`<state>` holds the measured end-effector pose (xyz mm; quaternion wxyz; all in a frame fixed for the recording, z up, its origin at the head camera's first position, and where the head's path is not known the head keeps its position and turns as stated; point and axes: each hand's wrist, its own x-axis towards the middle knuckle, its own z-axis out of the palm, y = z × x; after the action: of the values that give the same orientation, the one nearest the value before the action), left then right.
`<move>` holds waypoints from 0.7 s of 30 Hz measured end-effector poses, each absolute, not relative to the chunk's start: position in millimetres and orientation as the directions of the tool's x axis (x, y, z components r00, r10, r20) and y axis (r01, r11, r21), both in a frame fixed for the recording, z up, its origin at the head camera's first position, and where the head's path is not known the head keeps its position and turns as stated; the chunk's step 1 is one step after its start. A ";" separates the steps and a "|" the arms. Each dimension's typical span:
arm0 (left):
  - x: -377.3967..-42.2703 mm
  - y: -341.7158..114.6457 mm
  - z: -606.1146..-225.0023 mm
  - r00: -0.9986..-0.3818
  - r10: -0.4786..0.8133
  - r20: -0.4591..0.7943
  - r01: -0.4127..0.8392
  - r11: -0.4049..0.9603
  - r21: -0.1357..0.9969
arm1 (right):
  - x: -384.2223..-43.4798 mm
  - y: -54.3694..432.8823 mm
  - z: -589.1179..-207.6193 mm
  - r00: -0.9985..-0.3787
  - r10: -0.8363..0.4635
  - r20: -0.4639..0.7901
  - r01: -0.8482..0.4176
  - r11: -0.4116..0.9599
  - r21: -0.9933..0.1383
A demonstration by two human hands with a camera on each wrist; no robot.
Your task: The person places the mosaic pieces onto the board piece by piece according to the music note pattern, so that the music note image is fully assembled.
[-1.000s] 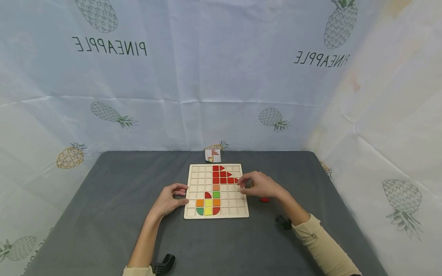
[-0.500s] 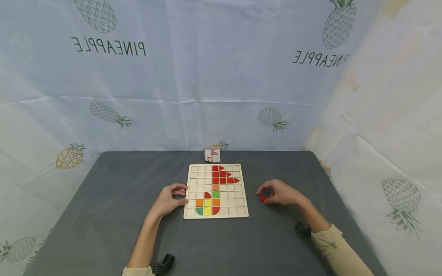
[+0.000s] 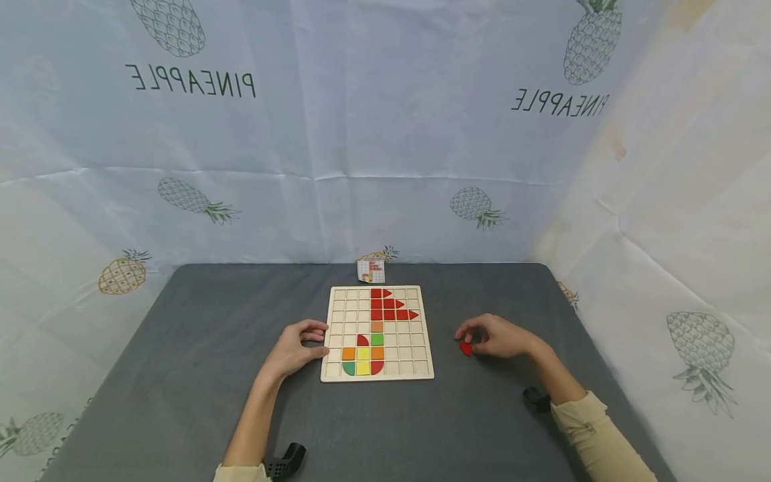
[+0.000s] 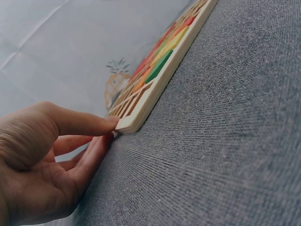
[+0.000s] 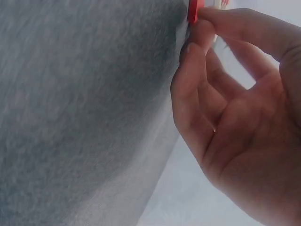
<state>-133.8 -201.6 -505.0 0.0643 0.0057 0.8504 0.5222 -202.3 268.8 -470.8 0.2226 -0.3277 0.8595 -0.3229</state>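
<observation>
A pale wooden grid board (image 3: 409, 348) lies on the dark table, holding red, orange, yellow and green tiles in some of its cells. At its left edge is my left hand (image 3: 295, 349); the left wrist view shows the thumb on the board's corner (image 4: 134, 120) and the other fingers curled at its side. To the right of the board, my right hand (image 3: 502, 337) pinches a small red tile (image 3: 466, 348) with a rounded edge, close over the table. In the right wrist view the red tile (image 5: 193, 11) sits at the thumb and fingertips, partly cut off by the frame.
A small printed card (image 3: 371, 271) with a coloured grid picture stands behind the board. The grey table (image 3: 385, 428) is backed by a white cloth (image 3: 385, 134) with pineapple prints, which also rises at the sides. Dark devices are strapped to both wrists.
My right hand has drawn back from the board's right edge to the red tile, now pinched and turned slightly rightward. A red pointed tile shows uncovered on the board. My left hand stays put.
</observation>
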 end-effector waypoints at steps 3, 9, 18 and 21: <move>-134.0 -201.7 -504.8 -0.992 0.074 -0.105 -0.060 0.453 0.889 | -203.7 271.6 -471.1 -0.677 -0.713 -0.183 -0.409 0.571 -0.712; -133.8 -201.7 -504.5 -0.992 0.070 -0.108 -0.064 0.458 0.887 | -206.9 277.5 -478.0 -0.652 -0.747 -0.129 -0.448 0.517 -0.729; -133.4 -201.6 -504.6 -0.992 0.072 -0.107 -0.063 0.459 0.886 | -211.8 278.5 -486.9 -0.651 -0.757 -0.056 -0.532 0.508 -0.677; -133.4 -201.4 -504.5 -0.992 0.069 -0.107 -0.063 0.462 0.885 | -211.0 268.4 -482.9 -0.672 -0.736 -0.080 -0.519 0.545 -0.658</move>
<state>-133.4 -201.4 -504.5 0.0636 0.0017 0.8527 0.5186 -211.0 268.4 -482.9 0.1768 -0.3644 0.8611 -0.3074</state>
